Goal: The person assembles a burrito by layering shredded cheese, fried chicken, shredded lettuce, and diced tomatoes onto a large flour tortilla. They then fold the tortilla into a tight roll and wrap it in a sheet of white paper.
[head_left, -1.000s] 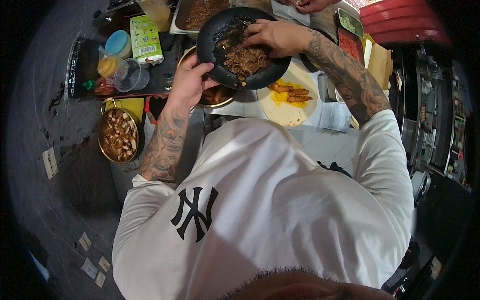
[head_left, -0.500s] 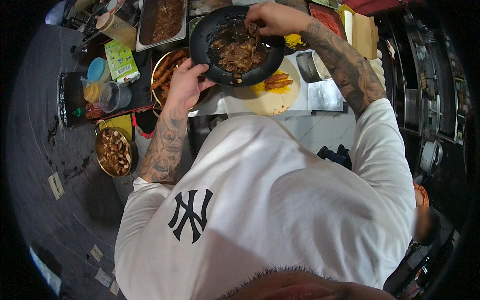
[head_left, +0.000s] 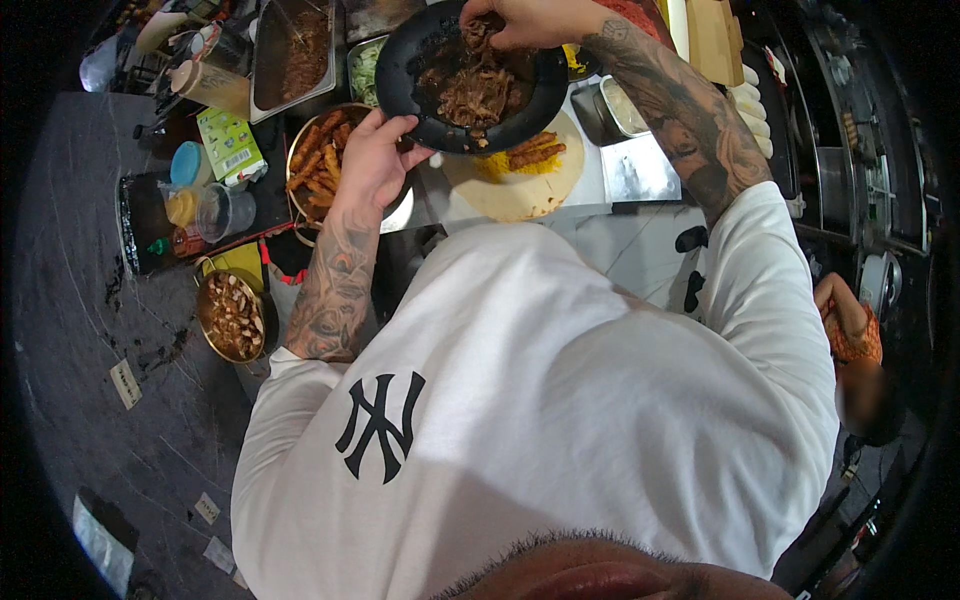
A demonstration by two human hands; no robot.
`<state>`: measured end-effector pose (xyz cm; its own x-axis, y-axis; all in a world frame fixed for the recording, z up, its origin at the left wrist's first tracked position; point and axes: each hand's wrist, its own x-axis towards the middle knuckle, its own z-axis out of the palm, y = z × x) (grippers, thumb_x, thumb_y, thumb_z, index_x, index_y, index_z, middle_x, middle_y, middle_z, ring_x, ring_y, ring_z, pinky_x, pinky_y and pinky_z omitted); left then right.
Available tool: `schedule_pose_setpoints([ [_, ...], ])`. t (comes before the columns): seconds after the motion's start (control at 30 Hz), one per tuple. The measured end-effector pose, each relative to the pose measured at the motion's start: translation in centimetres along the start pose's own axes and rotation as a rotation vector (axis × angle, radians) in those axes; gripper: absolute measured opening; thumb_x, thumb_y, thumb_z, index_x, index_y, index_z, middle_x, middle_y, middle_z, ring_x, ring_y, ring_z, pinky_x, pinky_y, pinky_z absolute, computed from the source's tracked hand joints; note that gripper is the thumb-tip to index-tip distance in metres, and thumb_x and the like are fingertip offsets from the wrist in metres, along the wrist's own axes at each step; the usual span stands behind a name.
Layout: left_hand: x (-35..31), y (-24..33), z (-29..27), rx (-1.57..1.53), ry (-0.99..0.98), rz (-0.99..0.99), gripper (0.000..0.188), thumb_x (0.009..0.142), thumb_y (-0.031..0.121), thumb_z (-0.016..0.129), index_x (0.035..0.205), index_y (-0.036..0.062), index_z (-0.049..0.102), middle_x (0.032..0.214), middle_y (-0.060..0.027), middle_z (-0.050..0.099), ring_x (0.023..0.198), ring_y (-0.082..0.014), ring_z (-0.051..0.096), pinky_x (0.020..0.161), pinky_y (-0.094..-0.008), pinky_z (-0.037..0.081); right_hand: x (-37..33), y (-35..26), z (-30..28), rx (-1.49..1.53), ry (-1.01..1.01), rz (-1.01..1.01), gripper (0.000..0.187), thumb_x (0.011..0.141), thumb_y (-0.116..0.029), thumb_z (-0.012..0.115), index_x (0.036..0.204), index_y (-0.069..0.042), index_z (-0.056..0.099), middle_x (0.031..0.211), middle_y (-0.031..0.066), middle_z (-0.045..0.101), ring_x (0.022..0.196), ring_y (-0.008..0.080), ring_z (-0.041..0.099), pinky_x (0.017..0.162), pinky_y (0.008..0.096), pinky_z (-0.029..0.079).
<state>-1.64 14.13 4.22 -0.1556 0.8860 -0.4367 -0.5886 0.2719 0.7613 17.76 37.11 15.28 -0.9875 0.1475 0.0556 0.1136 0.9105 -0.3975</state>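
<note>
My left hand (head_left: 374,160) grips the near left rim of a black round plate (head_left: 402,85), thumb on top, and holds it tilted above the counter. Brown shredded meat (head_left: 478,96) lies in the middle of the plate. At its far side my right hand (head_left: 522,22) is closed, fingers pinched on a clump of that meat. Below and partly behind the plate is a flat round tortilla (head_left: 490,197). Yellow shreds (head_left: 492,165) and brown fried strips (head_left: 537,152) lie on it, partly covered by the plate.
A bowl of fried strips (head_left: 318,165) stands left of the plate, with a steel tray of brown filling (head_left: 303,50) behind. A pan of brown pieces (head_left: 236,318), plastic tubs (head_left: 224,210) and a squeeze bottle (head_left: 213,86) are further left. On the right are a steel container (head_left: 628,106) and another person (head_left: 853,330).
My right hand has drawn up and left over the plate, with a clump of meat in its fingers. The counter has shifted left and up in view. My left hand still holds the rim.
</note>
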Motion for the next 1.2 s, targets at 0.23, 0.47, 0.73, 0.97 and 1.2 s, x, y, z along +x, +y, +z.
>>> schedule_pose_setpoints([
  [0.23,0.6,1.5,-3.7,0.001,0.093,0.050,0.028,0.098,0.002,0.063,0.125,0.0054,0.057,0.124,-0.0102,0.065,0.111,-0.0273,0.066,0.082,-0.0430,0.061,-2.8,-1.5,-0.6,0.085,0.210,0.169,0.030,0.074,-0.008,0.072,0.102,0.000,0.074,0.093,0.0183,0.074,0.088,0.0304,0.073,0.078,0.0406,0.057],
  [0.47,1.5,7.0,-14.2,-0.063,0.418,0.229,0.028,0.098,0.002,0.061,0.125,0.0046,0.054,0.124,-0.0122,0.063,0.108,-0.0335,0.068,0.083,-0.0447,0.065,-6.9,0.5,7.2,0.276,0.051,0.383,0.037,0.076,0.003,0.074,0.112,-0.001,0.071,0.108,0.0149,0.069,0.105,0.0358,0.069,0.092,0.0413,0.058],
  [0.73,4.2,9.2,-22.4,-0.045,0.586,0.301,0.027,0.102,0.003,0.058,0.127,0.0004,0.050,0.127,-0.0162,0.060,0.112,-0.0368,0.066,0.087,-0.0471,0.065,-7.2,-0.2,22.4,0.173,-0.056,0.393,0.030,0.076,-0.004,0.074,0.106,-0.002,0.073,0.106,0.0167,0.068,0.102,0.0379,0.067,0.092,0.0444,0.055],
  [0.97,5.8,8.7,-20.5,-0.161,0.592,0.310,0.024,0.102,0.004,0.058,0.125,0.0004,0.051,0.127,-0.0156,0.059,0.112,-0.0337,0.065,0.088,-0.0479,0.066,-8.9,-0.5,23.7,0.171,0.081,0.429,0.026,0.083,-0.020,0.078,0.103,-0.004,0.074,0.102,0.0177,0.067,0.099,0.0380,0.066,0.087,0.0471,0.054],
  [1.2,6.8,9.2,-22.6,-0.287,0.480,0.168,0.058,0.106,0.008,0.058,0.156,-0.0005,0.030,0.164,-0.0232,0.013,0.144,-0.0328,0.043,0.105,-0.0472,0.061,-10.4,0.0,24.3,0.147,0.133,0.517,0.032,0.086,-0.027,0.081,0.106,-0.003,0.074,0.100,0.0184,0.067,0.098,0.0372,0.066,0.089,0.0463,0.054],
])
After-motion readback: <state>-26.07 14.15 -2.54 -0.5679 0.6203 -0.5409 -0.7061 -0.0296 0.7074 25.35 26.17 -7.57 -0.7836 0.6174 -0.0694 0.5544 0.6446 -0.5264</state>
